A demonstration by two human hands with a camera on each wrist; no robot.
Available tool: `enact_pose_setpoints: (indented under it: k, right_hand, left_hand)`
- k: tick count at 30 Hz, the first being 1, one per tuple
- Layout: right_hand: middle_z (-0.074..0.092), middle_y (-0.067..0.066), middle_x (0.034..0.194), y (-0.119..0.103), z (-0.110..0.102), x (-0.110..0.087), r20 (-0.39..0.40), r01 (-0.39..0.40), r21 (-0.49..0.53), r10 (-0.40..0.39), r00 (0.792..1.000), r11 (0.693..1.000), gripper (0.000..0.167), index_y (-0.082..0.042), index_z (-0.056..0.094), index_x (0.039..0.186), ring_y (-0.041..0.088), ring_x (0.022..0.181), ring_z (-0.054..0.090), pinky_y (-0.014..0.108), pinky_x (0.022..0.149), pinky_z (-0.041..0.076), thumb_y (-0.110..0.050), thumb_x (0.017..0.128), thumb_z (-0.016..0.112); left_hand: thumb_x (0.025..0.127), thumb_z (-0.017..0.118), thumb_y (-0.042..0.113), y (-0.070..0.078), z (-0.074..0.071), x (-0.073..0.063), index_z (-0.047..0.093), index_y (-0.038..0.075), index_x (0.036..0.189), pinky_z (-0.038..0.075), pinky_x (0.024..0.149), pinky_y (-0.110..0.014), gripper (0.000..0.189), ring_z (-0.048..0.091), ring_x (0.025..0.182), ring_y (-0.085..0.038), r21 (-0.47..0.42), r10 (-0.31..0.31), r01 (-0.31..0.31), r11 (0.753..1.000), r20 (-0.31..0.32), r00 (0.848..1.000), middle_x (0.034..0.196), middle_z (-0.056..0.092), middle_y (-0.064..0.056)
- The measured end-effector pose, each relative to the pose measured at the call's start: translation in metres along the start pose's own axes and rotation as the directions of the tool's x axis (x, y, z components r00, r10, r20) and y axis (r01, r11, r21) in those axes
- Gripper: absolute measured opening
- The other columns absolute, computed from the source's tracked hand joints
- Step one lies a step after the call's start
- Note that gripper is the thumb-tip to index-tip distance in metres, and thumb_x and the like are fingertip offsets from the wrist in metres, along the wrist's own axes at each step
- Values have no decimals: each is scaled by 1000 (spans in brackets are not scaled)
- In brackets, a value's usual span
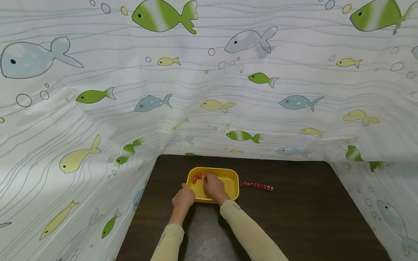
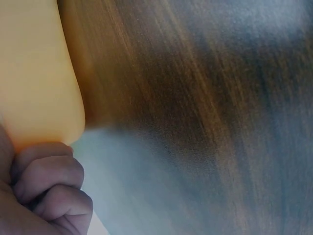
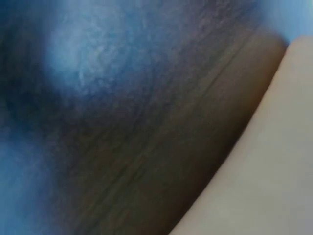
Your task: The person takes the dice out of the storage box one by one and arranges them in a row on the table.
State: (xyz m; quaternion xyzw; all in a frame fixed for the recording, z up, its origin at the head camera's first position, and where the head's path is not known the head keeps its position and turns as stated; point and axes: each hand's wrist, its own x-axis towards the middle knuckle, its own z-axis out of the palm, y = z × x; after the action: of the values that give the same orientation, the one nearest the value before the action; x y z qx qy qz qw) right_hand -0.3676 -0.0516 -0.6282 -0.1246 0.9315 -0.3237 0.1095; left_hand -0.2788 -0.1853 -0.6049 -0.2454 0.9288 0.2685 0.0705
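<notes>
A yellow tray point(image 1: 230, 174) stands on the dark table, with several red dice point(image 1: 197, 178) inside at its left. My left hand point(image 1: 183, 197) grips the tray's near left corner; the left wrist view shows its curled fingers point(image 2: 51, 174) against the tray wall point(image 2: 41, 73). My right hand point(image 1: 214, 186) reaches over the near rim into the tray. Its fingertips pinch a red die beside the other dice, largely covered by the hand. To the right of the tray, a row of red dice point(image 1: 256, 186) lies on the table. The right wrist view does not show the right hand's fingers.
The dark wood-grain table point(image 1: 303, 210) extends to the right of the tray. A white cloth with printed fish point(image 1: 212, 119) hangs behind and at both sides. A pale smooth surface point(image 3: 264, 176) fills the right of the right wrist view.
</notes>
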Motion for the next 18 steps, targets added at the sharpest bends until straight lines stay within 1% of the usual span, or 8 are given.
enact_pose_setpoints:
  k: [4,8,12,15,18]
  right_hand:
    - [68,1,102,-1,-3,-3,-15,-2,10,2,1000,1000,14,-15,67,113,19,84,60,40,84,57,-21,100,73]
    - [71,1,106,-7,-9,-10,-52,-2,17,2,999,1000,16,-15,70,114,19,85,60,42,88,58,-21,99,74]
    - [72,1,109,-13,-18,-22,-84,-11,68,16,996,998,17,-16,70,115,19,86,60,44,92,59,-21,100,74]
    - [72,1,110,-16,-23,-32,-105,8,98,2,995,995,16,-17,70,114,18,87,61,44,92,58,-21,100,74]
    - [72,-1,110,-16,-27,-39,-131,39,105,-25,991,994,15,-18,71,113,17,89,62,44,90,57,-23,100,74]
  left_hand:
    - [107,53,26,-1,0,0,49,-4,133,50,69,-46,40,59,71,-30,1,1,-1,1000,2,1000,85,60,-15]
    - [106,54,26,-2,1,3,47,-4,137,51,71,-47,44,60,72,-30,6,2,-2,1000,6,1000,86,61,-16]
    - [104,55,24,-3,1,5,47,-5,137,52,72,-49,44,60,73,-31,8,10,-10,1000,7,1000,88,62,-17]
    - [104,56,24,-5,3,5,48,-6,136,53,75,-51,44,61,74,-31,14,13,-13,1000,7,1000,89,63,-18]
    - [104,55,24,-6,4,4,48,-6,136,53,77,-53,44,61,75,-32,15,15,-15,1000,6,1000,91,64,-18]
